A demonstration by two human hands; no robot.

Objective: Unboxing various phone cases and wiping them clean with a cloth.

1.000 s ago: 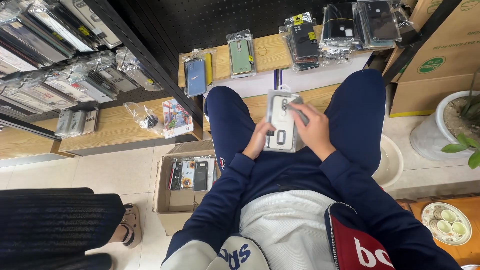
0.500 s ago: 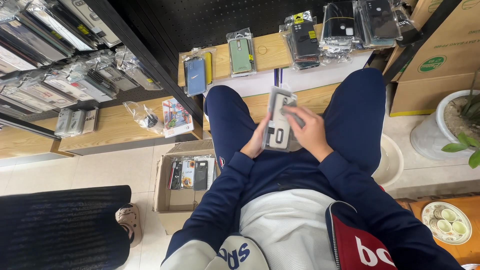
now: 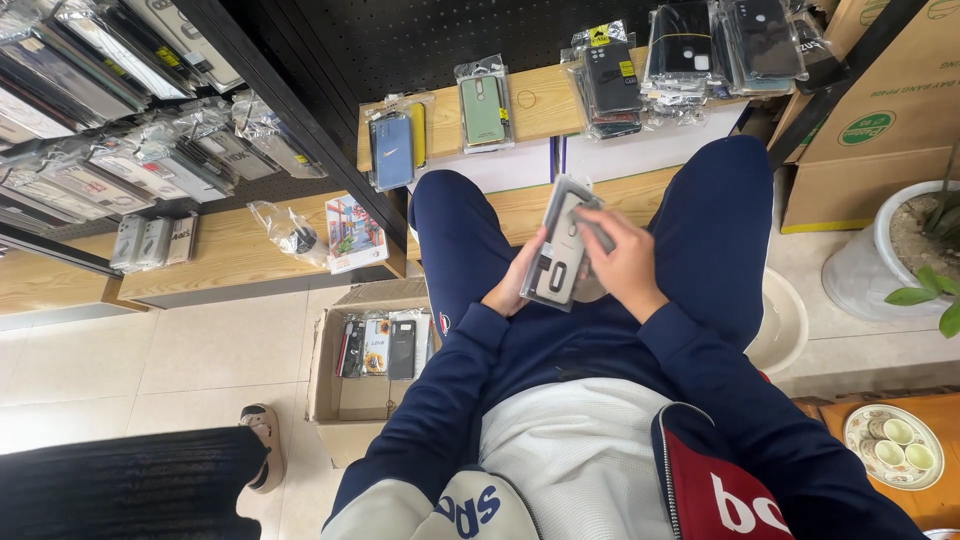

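Note:
I sit with my knees apart in dark blue trousers and hold a small stack of phone cases in clear plastic sleeves (image 3: 563, 245) over my lap. My left hand (image 3: 515, 280) supports the stack from below and the left. My right hand (image 3: 622, 258) grips its right side, with fingers across the top case. The stack is tilted, its upper end toward the shelf.
A wooden shelf (image 3: 540, 105) ahead carries packaged cases: blue (image 3: 391, 150), green (image 3: 483, 108), and a dark pile (image 3: 610, 78). An open cardboard box (image 3: 345, 392) with cases stands on the tile floor at left. Another person's sandalled foot (image 3: 262, 445) is lower left. A white plant pot (image 3: 885, 255) and cartons (image 3: 868, 120) stand right.
The stack in my hands has tilted and turned edge-on toward the right. The other person's foot has shifted a little to the right along the floor.

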